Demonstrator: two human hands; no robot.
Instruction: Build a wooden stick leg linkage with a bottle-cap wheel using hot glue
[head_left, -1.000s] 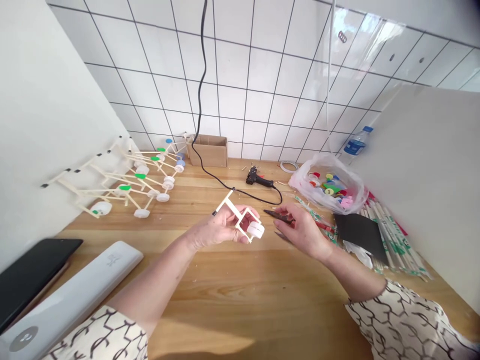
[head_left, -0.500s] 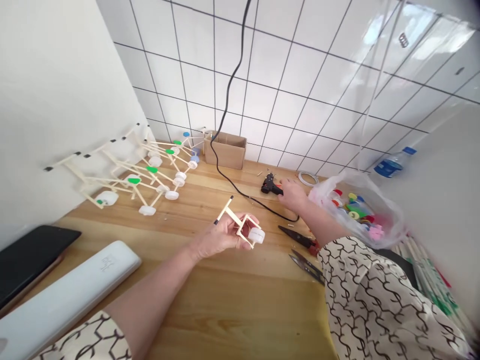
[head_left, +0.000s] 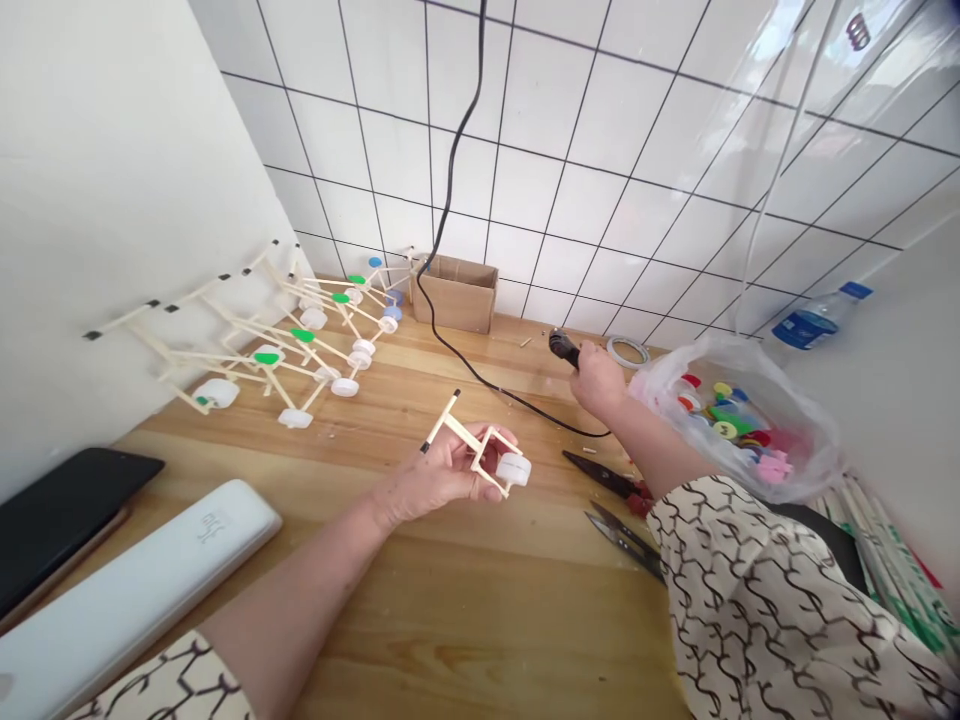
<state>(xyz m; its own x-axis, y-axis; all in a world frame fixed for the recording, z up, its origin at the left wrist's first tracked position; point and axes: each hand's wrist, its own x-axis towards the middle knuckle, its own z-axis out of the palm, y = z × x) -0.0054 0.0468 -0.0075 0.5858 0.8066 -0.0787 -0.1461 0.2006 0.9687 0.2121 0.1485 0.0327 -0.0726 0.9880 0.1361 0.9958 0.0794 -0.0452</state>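
Observation:
Between the fingers of my left hand (head_left: 427,480) is a small stick frame (head_left: 466,432) with black-tipped handlebars and a white bottle-cap wheel (head_left: 514,469), like a little tricycle. My right hand (head_left: 600,382) is wrapped round the handle of a black glue gun (head_left: 564,348), whose nozzle faces away from me toward the tiled wall. A black cord (head_left: 487,385) runs across the table behind my left hand. Just below my right forearm lie red-handled pliers (head_left: 604,474) and a pair of snips (head_left: 622,538).
Several similar stick tricycles (head_left: 300,337) stand at the left wall. A cardboard box (head_left: 456,297), a tape roll (head_left: 628,351), a plastic bag of bottle caps (head_left: 679,365) and a water bottle (head_left: 817,318) line the back. A phone (head_left: 67,510) and a white case (head_left: 165,580) lie front left.
The glue gun, lying on the table before with my right hand at its handle, is now lifted and turned in my grip. My left hand has barely moved.

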